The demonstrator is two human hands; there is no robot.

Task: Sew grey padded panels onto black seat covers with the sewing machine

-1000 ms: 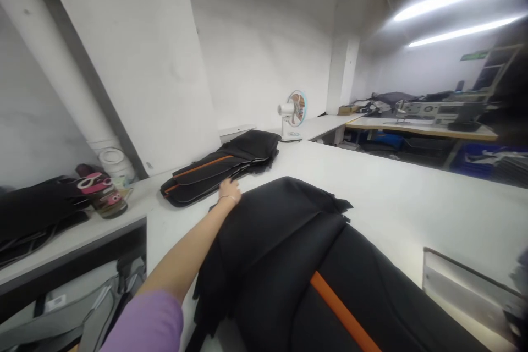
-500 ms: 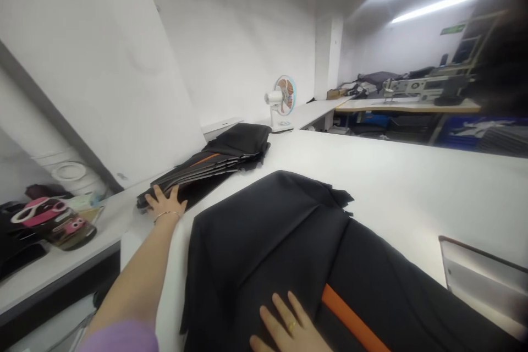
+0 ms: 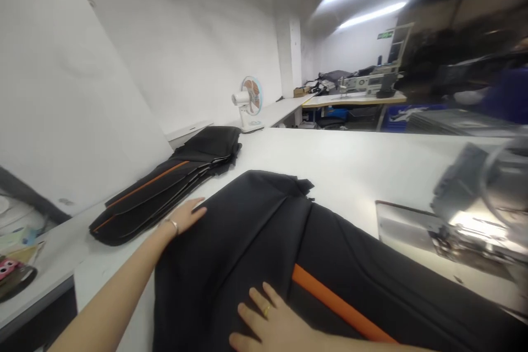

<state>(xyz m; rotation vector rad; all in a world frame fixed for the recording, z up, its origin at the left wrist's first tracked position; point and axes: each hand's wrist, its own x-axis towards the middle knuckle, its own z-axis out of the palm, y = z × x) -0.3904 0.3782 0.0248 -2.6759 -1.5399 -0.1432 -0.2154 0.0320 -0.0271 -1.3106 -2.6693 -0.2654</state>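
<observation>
A large black fabric piece (image 3: 247, 231) with an orange strip (image 3: 336, 300) is spread over the white table in front of me. My right hand (image 3: 272, 322), wearing a ring, lies on it with fingers spread, left of the strip. My left hand (image 3: 185, 216), with a bracelet at the wrist, reaches to the fabric's upper left edge, fingers apart; whether it presses on the cloth is hard to tell. Just beyond that hand lies a stack of black fabric pieces (image 3: 165, 181) with orange strips, layered along the wall side.
A sewing machine (image 3: 474, 220) with its lamp lit stands at the right, beside a metal plate set in the white table (image 3: 313, 148). A small fan (image 3: 249, 102) stands at the back. Another sewing machine (image 3: 367, 83) is on a farther table. A pink-trimmed container (image 3: 14, 275) sits far left.
My left hand has moved from the stack's near end to the right, to the fabric's edge. My right hand stays on the cloth. The view has turned right, bringing the lit sewing machine into sight.
</observation>
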